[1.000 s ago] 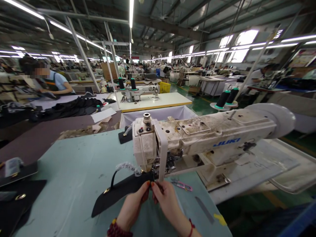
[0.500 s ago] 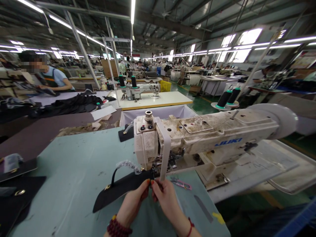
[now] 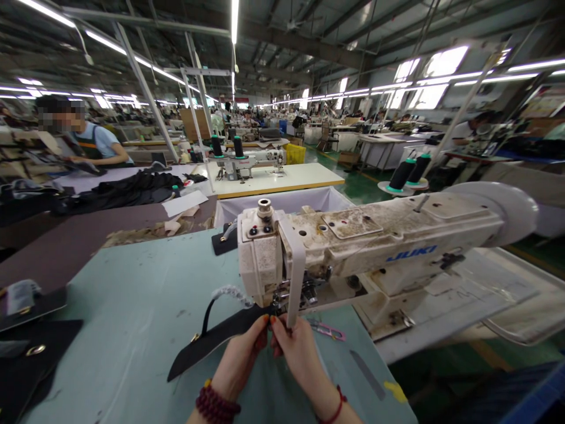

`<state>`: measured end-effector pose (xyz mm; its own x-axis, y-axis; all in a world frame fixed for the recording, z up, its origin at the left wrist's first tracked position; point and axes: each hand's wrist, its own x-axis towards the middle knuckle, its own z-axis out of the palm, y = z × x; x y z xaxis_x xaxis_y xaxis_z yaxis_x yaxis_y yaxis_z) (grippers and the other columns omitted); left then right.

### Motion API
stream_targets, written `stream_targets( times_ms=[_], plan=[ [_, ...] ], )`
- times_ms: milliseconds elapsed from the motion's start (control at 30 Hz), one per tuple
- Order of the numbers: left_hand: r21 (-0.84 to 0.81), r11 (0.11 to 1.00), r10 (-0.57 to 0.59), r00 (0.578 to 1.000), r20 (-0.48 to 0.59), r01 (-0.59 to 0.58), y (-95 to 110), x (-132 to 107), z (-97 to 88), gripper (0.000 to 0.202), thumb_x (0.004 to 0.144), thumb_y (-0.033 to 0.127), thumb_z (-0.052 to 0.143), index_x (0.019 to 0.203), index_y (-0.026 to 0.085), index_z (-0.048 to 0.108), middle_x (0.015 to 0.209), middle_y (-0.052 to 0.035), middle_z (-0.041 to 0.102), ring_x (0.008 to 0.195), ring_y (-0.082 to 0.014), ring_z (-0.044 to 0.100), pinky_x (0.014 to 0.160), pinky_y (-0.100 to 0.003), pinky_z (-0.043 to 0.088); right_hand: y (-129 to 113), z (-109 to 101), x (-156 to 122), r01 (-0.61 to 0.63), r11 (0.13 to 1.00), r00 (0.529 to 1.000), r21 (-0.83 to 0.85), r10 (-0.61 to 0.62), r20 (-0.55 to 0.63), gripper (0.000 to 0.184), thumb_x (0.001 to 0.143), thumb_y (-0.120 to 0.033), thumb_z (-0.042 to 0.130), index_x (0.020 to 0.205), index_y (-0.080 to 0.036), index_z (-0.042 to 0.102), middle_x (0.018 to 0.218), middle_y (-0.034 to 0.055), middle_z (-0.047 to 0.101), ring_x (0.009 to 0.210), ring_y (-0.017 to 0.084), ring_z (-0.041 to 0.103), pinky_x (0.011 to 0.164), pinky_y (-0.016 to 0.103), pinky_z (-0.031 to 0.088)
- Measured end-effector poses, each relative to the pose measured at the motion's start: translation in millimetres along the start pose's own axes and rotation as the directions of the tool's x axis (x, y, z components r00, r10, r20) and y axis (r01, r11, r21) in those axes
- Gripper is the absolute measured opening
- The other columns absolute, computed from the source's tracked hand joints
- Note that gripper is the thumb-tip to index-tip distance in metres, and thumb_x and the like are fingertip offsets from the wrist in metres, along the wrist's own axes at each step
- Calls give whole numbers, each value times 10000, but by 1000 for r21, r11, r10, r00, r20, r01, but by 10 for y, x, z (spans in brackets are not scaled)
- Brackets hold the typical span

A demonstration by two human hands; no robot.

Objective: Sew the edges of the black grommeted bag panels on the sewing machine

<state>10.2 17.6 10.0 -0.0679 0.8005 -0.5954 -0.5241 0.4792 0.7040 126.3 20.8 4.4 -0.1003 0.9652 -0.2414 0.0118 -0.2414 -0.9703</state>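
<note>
Sewing factory floor, figure view: pale green surface (image 3: 132, 341) carrying a cream-white JUKI industrial sewing machine (image 3: 375, 241). My left hand (image 3: 238, 365) and right hand (image 3: 300, 359) are closed in a fingertip pinch on a flat black leather panel (image 3: 212, 340), its end at the machine's presser foot (image 3: 282, 306). A plastic-wrapped strap (image 3: 227, 294) arcs above it. Pink-handled thread snips (image 3: 326, 331) lie just right of my right hand.

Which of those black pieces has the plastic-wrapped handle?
The long black strip held by the left hand and right hand; the pieces at the table's left show none.
</note>
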Motion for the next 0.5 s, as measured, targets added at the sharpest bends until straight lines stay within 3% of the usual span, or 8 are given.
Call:
stream_targets(
  times_ms=[200, 500],
  plan=[
    [8, 1000, 30, 1000, -2, -30, 44, 65, 8, 411, 424, 425, 903, 516, 84, 691, 484, 23, 523, 523, -82, 420, 501, -216, 373, -28, 46, 22, 4, 999, 998, -51, -7, -64, 627, 752, -752, 453, 627, -142, 522, 550, 60, 555, 412, 100, 510, 394, 181, 389],
    [-24, 998, 54, 998, 25, -53, 59, 190, 8, 400, 428, 411, 899, 532, 95, 677, 515, -3, 572, 542, -101, 477, 526, -230, 399, -6, 17, 8, 3, 998, 1000, -63, -4, -23, 527, 806, -630, 471, 707, -123, 574, 587, 57, 585, 445, 102, 542, 431, 177, 435]
  ],
)
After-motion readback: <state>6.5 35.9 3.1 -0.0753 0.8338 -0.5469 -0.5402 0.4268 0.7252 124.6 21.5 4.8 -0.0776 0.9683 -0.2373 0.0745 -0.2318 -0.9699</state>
